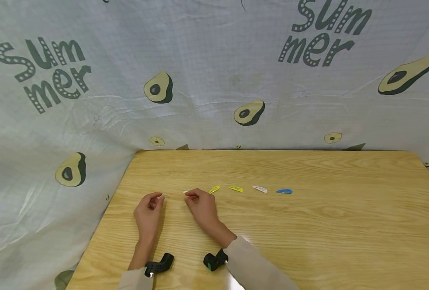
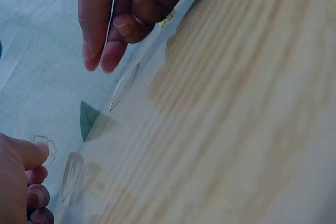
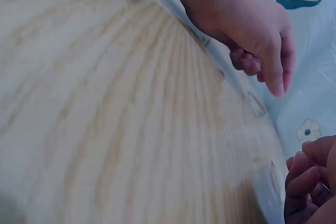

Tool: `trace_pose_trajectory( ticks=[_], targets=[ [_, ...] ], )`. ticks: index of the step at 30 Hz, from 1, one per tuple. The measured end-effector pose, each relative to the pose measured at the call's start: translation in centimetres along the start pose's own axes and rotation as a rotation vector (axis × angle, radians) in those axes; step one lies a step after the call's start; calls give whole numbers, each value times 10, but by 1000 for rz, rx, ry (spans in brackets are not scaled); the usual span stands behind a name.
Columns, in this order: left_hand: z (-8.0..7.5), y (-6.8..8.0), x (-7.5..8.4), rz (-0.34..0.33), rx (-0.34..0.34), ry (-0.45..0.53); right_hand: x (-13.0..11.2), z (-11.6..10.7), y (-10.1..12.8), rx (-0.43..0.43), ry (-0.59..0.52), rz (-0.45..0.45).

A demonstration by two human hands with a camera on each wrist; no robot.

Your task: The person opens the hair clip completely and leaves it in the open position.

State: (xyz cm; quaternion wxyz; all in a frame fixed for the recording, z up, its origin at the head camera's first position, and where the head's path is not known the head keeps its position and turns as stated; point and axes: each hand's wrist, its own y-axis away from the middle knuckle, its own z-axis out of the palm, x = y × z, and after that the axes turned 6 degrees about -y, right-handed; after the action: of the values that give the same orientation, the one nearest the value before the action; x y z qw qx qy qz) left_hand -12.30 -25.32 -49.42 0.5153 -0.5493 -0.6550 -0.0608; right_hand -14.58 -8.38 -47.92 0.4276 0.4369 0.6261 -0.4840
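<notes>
Head view: nearest the viewer, two black wrist-worn cameras, one at the left sleeve [image 1: 159, 264] and one at the right sleeve [image 1: 214, 260], sit above a wooden table [image 1: 308, 233]. Beyond them, the left hand [image 1: 148, 212] and the right hand [image 1: 201, 206] rest side by side near the table's left part, each with fingers loosely curled. Two clear hair clips lie by the fingertips: one just beside the left hand [image 1: 165, 195], one at the right hand's fingertips [image 1: 185, 192]. In the left wrist view, the clip near the right hand [image 2: 124, 85] lies flat on the table just under its fingertips, apart from them, and the other clip [image 2: 70, 176] lies just beside the left fingers; neither hand grips anything. Each clip's long axis runs roughly left to right across the table; which end is the narrow one cannot be told. No containers are in view. To the right, in one row along the same axis, lie a yellow clip [image 1: 214, 189], a second yellow clip [image 1: 236, 188], a white clip [image 1: 259, 189] and a blue clip [image 1: 284, 191], well apart from the hands. Farthest back hangs a pale cloth [image 1: 214, 80] printed with avocados and the word "Summer".
</notes>
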Motion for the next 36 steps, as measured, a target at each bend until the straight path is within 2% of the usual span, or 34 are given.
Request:
trace_pose_trajectory(
  ticks=[6, 11, 16, 26, 31, 36],
  targets=[
    [7, 2, 11, -20, -104, 17, -2, -10, -2, 13, 56, -2],
    [20, 3, 19, 12, -177, -24, 3, -8, -2, 25, 99, 4],
    [29, 2, 24, 48, -191, -63, 7, -3, -3, 38, 165, 19],
    [36, -4, 26, 29, -239, -112, 8, 2, -8, 78, 335, 51],
    [38, -5, 24, 15, -268, -146, 7, 4, -8, 91, 388, 64],
    [40, -7, 25, -6, -262, -155, 8, 5, -10, 104, 412, 70]
  ],
)
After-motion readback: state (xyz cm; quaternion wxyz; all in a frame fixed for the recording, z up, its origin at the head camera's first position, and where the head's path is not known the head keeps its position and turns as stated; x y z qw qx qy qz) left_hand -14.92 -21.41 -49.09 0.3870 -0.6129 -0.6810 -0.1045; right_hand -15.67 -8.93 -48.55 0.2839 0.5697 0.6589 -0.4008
